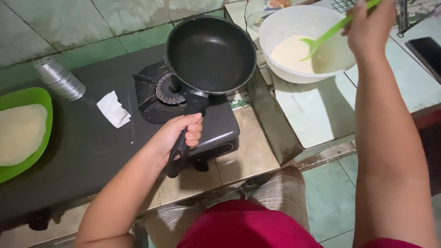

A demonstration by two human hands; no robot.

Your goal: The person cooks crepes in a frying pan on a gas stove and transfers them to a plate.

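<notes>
My left hand (177, 133) is wrapped around the black handle (183, 138) of the frying pan (210, 54), fingers curled fully about it, thumb side toward the pan. The pan is empty, dark inside, and sits off-centre over the gas burner (167, 89), displaced toward my right so the burner ring shows at its left edge. I cannot tell whether the pan rests on the supports or is lifted clear of them. The handle's long axis runs from the pan back toward my body, slightly leftward.

My right hand (370, 27) is closed around the upper end of a green ladle (330, 32), pinching its shaft. The ladle slants down and to my left into the white mixing bowl (303, 20), its scoop lying at the surface of a pale, creamy batter (289, 53). The batter covers the bowl's bottom only.

The bowl stands on the tiled counter (317, 110) just to the right of the pan, rims near but apart. The right hand is the nearer to the bowl; the pan lies to the left of the ladle.

On the black stove top (82, 147): a crumpled white paper (114, 109), a stack of ribbed metal moulds (60, 79) on its side, and at the far left a green plate (32, 98) bearing a pale flat round (18, 133).
</notes>
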